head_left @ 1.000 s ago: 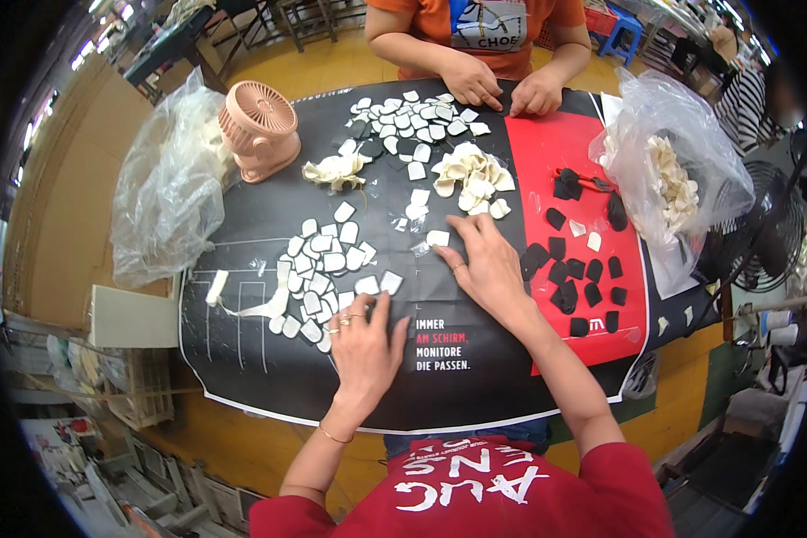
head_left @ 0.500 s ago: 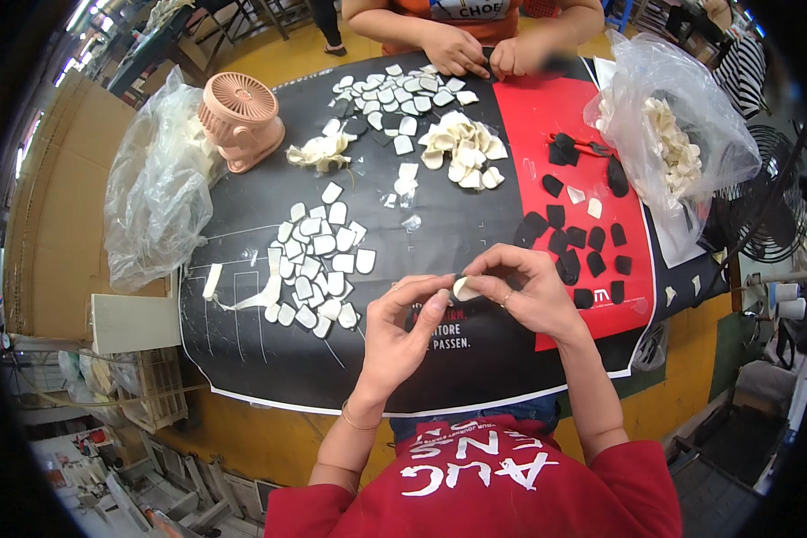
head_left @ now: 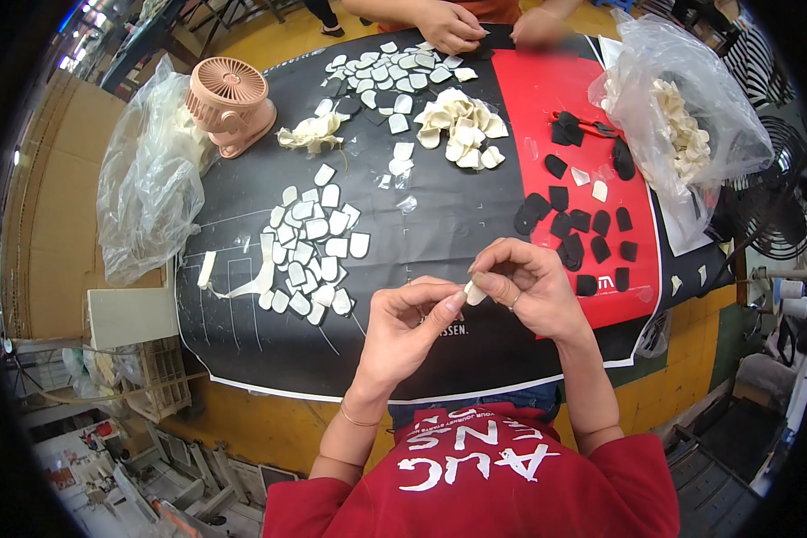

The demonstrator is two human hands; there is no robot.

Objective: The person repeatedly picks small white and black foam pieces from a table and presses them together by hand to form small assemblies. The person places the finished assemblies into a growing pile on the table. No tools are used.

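Observation:
A small cream-coloured tab-shaped piece (head_left: 474,294), seemingly cloth, is held up over the near middle of the table. My left hand (head_left: 410,325) pinches its left side between thumb and forefinger. On the other side, my right hand (head_left: 531,291) grips it with thumb and fingertips; most of the piece is hidden by the fingers. To the left lies a spread of cream rounded pieces with dark edges (head_left: 316,229). Black rounded pieces (head_left: 580,221) are scattered over the table's red part, right of my hands.
Farther off are a heap of cream pieces (head_left: 464,121) and another spread of tabs (head_left: 390,70). A pink fan (head_left: 229,103) stands far left beside a clear plastic bag (head_left: 148,193). Another bag (head_left: 690,117) and red-handled cutters (head_left: 596,128) lie right. A co-worker's hand (head_left: 451,27) is opposite.
Both hands still hold the cream piece, now turned more upright, and my left fingers have shifted on it. The whole view has tilted slightly. The co-worker's hands have moved a little apart.

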